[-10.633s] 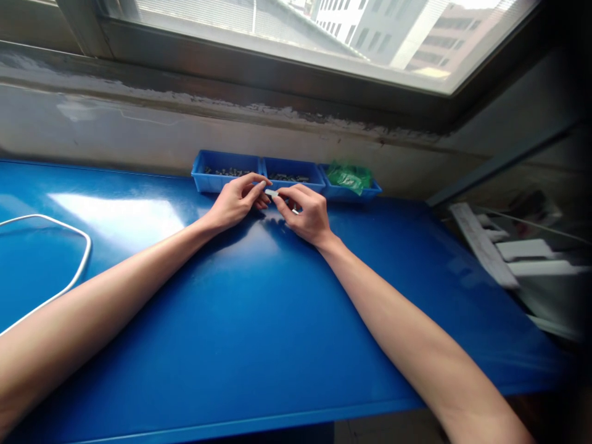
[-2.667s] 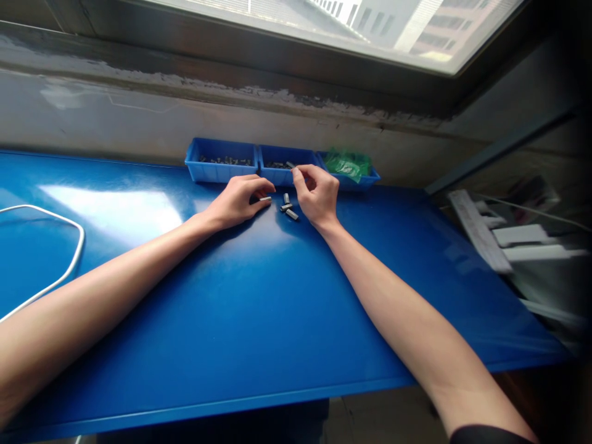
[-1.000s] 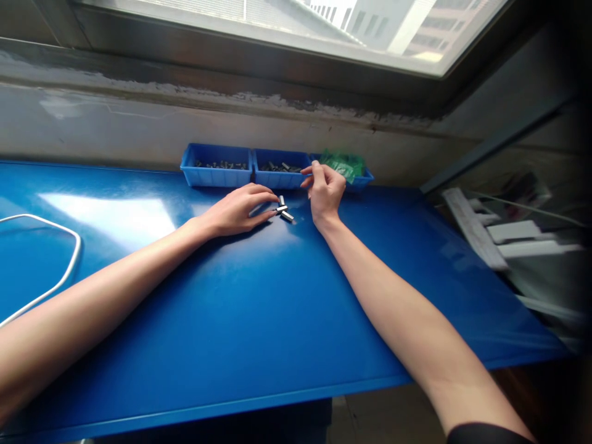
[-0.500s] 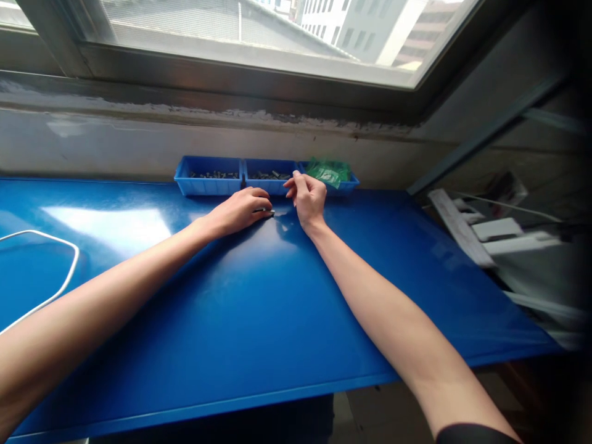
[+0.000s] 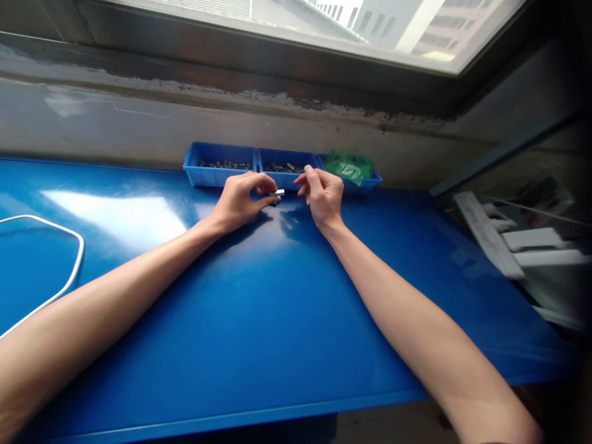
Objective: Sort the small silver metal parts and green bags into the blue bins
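Observation:
Between thumb and fingertips, my left hand point(image 5: 244, 196) pinches a small metal piece point(image 5: 277, 193) just above the blue table. To its right, my right hand point(image 5: 324, 194) is closed, thumb against the index finger; whatever it may hold is too small to make out. Behind the hands stand a left blue bin point(image 5: 219, 177) and a middle blue bin point(image 5: 283, 179), both with small dark metal parts inside. Green plastic bags point(image 5: 350, 166) fill the right blue bin point(image 5: 372, 182), just behind my right hand.
A white cable point(image 5: 79, 256) curves over the left of the blue table point(image 5: 259, 320). The bins stand against the wall point(image 5: 152, 126) under a window. White and grey objects point(image 5: 531, 239) lie beyond the table's right edge.
My left hand has lifted slightly off the table, and the metal piece in its fingers shows more. My right hand keeps its closed pose. The whole view has shifted.

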`<action>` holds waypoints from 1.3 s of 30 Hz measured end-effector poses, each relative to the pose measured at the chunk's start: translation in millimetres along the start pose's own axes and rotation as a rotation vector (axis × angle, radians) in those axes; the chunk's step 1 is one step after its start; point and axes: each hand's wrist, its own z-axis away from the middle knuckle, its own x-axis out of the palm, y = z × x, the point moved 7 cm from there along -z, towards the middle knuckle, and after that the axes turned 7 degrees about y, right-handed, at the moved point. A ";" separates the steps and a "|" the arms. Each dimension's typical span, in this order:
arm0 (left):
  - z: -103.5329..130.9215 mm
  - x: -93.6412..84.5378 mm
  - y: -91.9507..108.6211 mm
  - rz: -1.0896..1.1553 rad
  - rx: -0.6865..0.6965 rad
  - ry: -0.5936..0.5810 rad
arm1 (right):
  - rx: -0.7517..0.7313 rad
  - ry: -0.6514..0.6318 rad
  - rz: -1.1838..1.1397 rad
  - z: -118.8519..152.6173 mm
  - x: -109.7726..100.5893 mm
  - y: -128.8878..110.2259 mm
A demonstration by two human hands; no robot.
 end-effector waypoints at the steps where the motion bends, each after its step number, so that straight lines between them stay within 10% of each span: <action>1: -0.6 -1.8 -3.3 0.035 -0.057 0.020 | -0.005 -0.010 -0.001 0.8 0.5 -1.3; 12: -2.5 -0.1 -24.5 0.181 -0.244 -0.001 | -0.340 -0.289 0.083 22.5 20.6 -32.6; 22: 0.6 5.8 -6.0 -0.072 -0.022 -0.038 | -0.192 0.120 0.242 0.5 -2.8 3.5; 28: 7.8 17.1 -6.1 -0.176 0.078 -0.192 | -0.127 0.035 0.297 -3.1 4.1 11.3; 39: 3.4 16.4 -5.5 -0.069 0.086 -0.140 | -0.201 -0.014 0.217 6.4 5.4 -12.8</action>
